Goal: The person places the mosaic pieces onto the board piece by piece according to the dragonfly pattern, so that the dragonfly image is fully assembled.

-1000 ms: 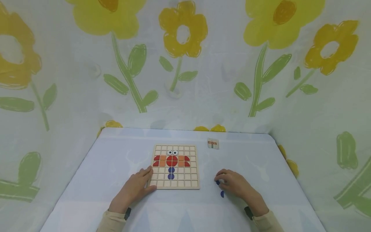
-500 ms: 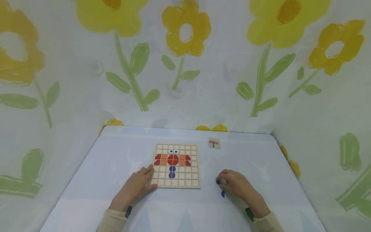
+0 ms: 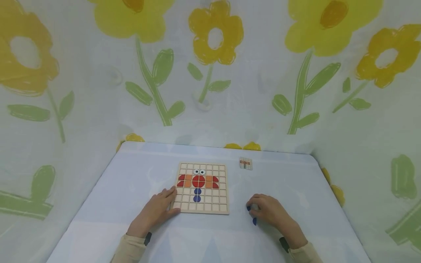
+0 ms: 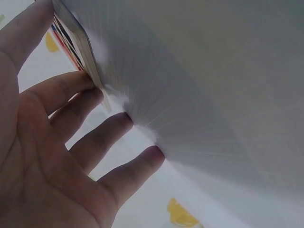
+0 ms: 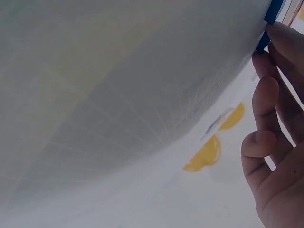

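Observation:
A square wooden grid board [image 3: 221, 200] lies on the table. On it sit red quarter pieces [image 3: 198, 181], orange squares [image 3: 208, 181], eye pieces [image 3: 196, 171] and blue round shapes [image 3: 197, 195]. My left hand [image 3: 155, 209] rests at the board's left edge, fingers spread and touching its side, thumb at the lower corner. To the right of the board, my right hand [image 3: 268, 210] pinches a small blue piece [image 5: 262, 42] between thumb and fingertips, low at the tabletop. Another blue half-circle piece [image 3: 254, 221] lies just below that thumb.
A small picture card [image 3: 245, 163] with a similar grid pattern lies behind the board to the right. Flower-printed fabric [image 3: 213, 91] rises behind the table [image 3: 138, 164] and along its sides.
The head view has shifted slightly, so the scene sits a little further right. Both hands keep almost the same places, the right still at the blue pieces.

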Motion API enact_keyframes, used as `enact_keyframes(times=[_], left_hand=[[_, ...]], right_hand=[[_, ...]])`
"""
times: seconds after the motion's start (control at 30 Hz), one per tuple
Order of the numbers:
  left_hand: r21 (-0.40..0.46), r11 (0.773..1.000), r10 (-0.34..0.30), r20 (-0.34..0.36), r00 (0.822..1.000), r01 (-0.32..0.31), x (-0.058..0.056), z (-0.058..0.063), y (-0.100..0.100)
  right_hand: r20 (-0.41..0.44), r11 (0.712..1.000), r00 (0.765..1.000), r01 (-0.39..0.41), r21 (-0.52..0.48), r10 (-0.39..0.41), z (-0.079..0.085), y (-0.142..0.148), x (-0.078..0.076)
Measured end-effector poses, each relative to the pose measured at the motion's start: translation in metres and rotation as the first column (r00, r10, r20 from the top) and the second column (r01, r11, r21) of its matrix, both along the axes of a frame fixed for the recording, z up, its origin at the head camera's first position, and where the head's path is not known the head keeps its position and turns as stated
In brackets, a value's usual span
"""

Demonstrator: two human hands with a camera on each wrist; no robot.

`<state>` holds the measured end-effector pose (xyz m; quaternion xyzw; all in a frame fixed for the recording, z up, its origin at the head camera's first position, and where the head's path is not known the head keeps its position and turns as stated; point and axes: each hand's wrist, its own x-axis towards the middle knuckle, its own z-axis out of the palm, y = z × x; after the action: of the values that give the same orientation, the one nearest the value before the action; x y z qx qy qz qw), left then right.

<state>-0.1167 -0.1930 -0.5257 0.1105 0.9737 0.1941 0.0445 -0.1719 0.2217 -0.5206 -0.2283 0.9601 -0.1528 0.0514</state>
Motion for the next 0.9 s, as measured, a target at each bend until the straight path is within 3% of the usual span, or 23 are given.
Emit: enact_keyframes(times=[0.3, 0.5, 0.73, 0.9], left_hand=[[-0.02, 1.0, 0.015, 0.016, 1.0, -0.014, 0.0, -0.001, 0.004], [-0.031, 0.999, 0.024, 0.015, 1.0, -0.024, -0.001, -0.004, 0.005], [-0.017, 1.0, 0.018, 0.016, 1.0, -0.018, 0.0, 0.002, 0.003], [-0.014, 1.0, 0.014, 0.016, 1.0, -0.014, 0.0, 0.003, 0.002]], right_hand=[[-0.039, 1.0, 0.999, 0.023, 0.014, -0.022, 0.004, -0.003, -0.003], [-0.104, 0.999, 0.994, -0.032, -0.018, 0.03, 0.007, -0.006, -0.006], [-0.156, 0.988, 0.984, -0.104, -0.112, 0.086, 0.012, -0.017, -0.007], [-0.282, 0.96, 0.954, -0.164, -0.225, 0.097, 0.016, -0.031, -0.013]])
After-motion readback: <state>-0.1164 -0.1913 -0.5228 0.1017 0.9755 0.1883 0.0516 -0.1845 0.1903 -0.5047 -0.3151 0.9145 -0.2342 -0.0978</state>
